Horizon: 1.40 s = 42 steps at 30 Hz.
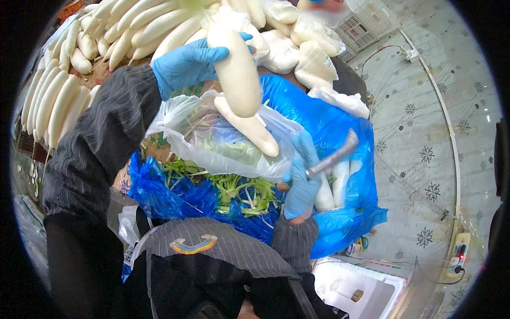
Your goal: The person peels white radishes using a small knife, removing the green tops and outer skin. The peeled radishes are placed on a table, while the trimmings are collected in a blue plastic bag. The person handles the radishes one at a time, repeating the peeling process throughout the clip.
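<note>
My left hand (191, 63), in a blue glove, grips a thick white radish (237, 75) near its upper end. The radish hangs over an opened clear plastic bag (187, 139). Another, slimmer white radish (249, 127) lies on the bag's mouth. My right hand (303, 179), also gloved, is closed around a curved grey tool (334, 153); its type is unclear through blur. The fingers of that hand also touch the clear bag's right edge, and whether they pinch it cannot be told. Cut radish greens (239, 191) lie in front of the bag on blue plastic (179, 201).
Loose white radishes (51, 103) are piled at the left and back. Bagged radishes (314, 63) sit at the back right. A large blue bag (358, 171) with radishes inside lies to the right. Beyond are plastic crates (362, 24), a foam box (358, 287) and a power strip (460, 255).
</note>
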### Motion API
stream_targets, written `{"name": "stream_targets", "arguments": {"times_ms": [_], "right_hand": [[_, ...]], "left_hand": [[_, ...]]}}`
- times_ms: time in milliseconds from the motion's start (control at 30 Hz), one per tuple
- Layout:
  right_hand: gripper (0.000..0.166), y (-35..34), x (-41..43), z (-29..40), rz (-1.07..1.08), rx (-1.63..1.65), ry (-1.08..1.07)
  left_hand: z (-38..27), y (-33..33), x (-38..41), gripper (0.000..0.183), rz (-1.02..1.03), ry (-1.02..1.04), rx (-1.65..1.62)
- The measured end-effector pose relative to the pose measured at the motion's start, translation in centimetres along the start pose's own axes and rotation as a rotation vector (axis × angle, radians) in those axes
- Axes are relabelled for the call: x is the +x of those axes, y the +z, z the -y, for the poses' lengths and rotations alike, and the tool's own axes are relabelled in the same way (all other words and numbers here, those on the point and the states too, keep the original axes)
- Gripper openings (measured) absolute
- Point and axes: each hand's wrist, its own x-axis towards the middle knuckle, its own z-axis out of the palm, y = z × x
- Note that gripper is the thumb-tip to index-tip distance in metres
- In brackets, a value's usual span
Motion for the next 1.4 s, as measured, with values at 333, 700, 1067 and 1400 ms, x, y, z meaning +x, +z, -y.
{"name": "stream_targets", "arguments": {"times_ms": [333, 700, 1067, 1400], "right_hand": [[0.026, 3.0, 1.6, -2.8, 0.18, 0.441, 0.294], [0.051, 2.4, 3.2, -0.3, 0.185, 0.349, 0.121], [0.047, 3.1, 4.0, -2.0, 0.247, 0.245, 0.182], [0.043, 6.2, 6.7, -2.1, 0.237, 0.2, 0.292]], "left_hand": [[2.4, 0.6, 0.0, 0.075, -0.116, -0.06, 0.033], [2.3, 4.6, -3.4, 0.075, 0.029, -0.059, 0.743], [4.9, -4.4, -5.8, 0.066, -0.336, -0.339, -0.553], [-4.1, -17.5, -4.1, 0.072, -0.752, -0.202, 0.467]]}}
